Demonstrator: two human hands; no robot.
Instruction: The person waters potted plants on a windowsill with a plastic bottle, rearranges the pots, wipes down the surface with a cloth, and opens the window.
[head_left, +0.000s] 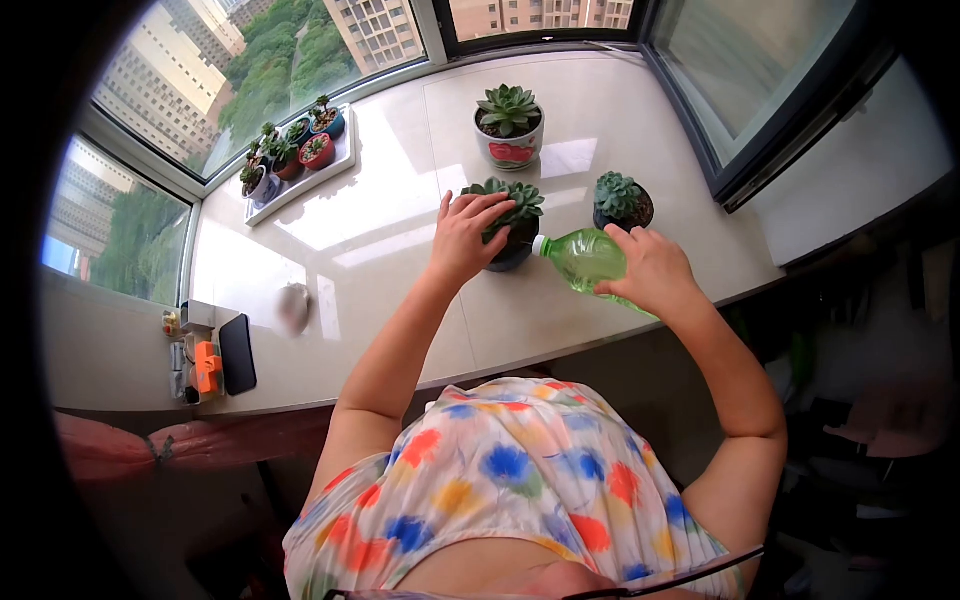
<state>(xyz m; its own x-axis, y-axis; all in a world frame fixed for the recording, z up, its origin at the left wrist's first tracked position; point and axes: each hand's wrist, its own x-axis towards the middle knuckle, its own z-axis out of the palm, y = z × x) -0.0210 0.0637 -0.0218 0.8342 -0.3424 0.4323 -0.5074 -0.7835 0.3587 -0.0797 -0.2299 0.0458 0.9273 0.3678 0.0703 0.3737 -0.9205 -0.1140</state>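
We are looking at a green bottle [585,262] near the middle of the frame, a little right of centre. It is see-through plastic, bright green and glossy, with a white cap [541,245] at its narrow end. We see it tipped well over, nearly lying on its side, with the cap pointing left, right beside a dark pot [513,260]; whether the two touch, we cannot tell. Out of that pot, at the centre of the frame, grows a succulent [526,205] with thick grey-green leaves in a broad rosette.

Our right hand [652,272] holds the bottle by its wide end, gripping from the right, with the fingers over the top and the thumb along the lower side. The right elbow is bent outward, and the forearm slants up and to the left. Our left hand [470,235] is laid over the left part of the succulent, palm down, the fingers somewhat spread and reaching to the upper right across the leaves. We cannot tell how firmly it presses. The left forearm runs up from the lower left.

To the right of the pot, we have a bluish rosette [619,195]; above it, toward the top of the frame, a white pot [510,150] with a red pattern.
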